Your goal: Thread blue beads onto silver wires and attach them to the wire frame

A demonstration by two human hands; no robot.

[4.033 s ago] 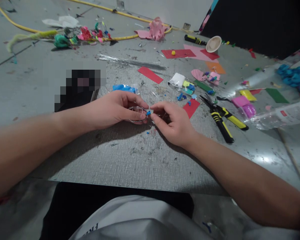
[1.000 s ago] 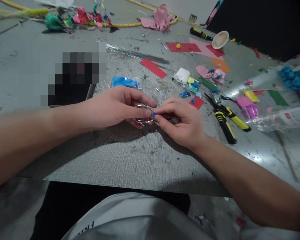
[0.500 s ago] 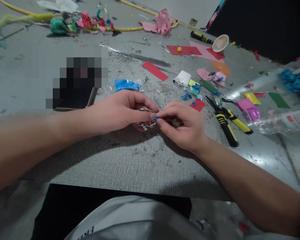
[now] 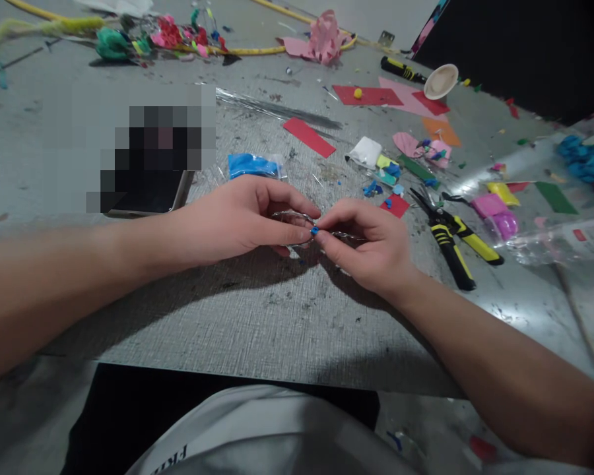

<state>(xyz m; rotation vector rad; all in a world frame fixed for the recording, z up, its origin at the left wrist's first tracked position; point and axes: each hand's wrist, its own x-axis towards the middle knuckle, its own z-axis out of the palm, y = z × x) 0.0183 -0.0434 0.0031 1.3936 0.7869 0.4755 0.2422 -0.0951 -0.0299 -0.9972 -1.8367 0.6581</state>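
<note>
Thin silver wire (image 4: 346,235), twisted and bent into a loop at its left part, runs between my two hands above the grey table. My left hand (image 4: 257,214) pinches the looped part between thumb and fingers. At the loop's right end sits a small blue lump (image 4: 314,231), which looks like modelling clay. My right hand (image 4: 366,241) is closed on the wire, its thumb and index fingertips touching the blue lump. Just beyond my left hand lies a clear packet of blue clay (image 4: 255,166). My fingers hide part of the loop.
Yellow-and-black pliers (image 4: 455,241) lie right of my right hand. A dark phone (image 4: 148,191) lies on the left. Farther back are straight wires (image 4: 277,109), a red paper strip (image 4: 309,136), a white packet (image 4: 365,152) and a small round dish (image 4: 441,81).
Both hands have shifted slightly right in view with the wire. The loop appears turned a little, and less of it shows below my left thumb. The pinch on the blue lump continues.
</note>
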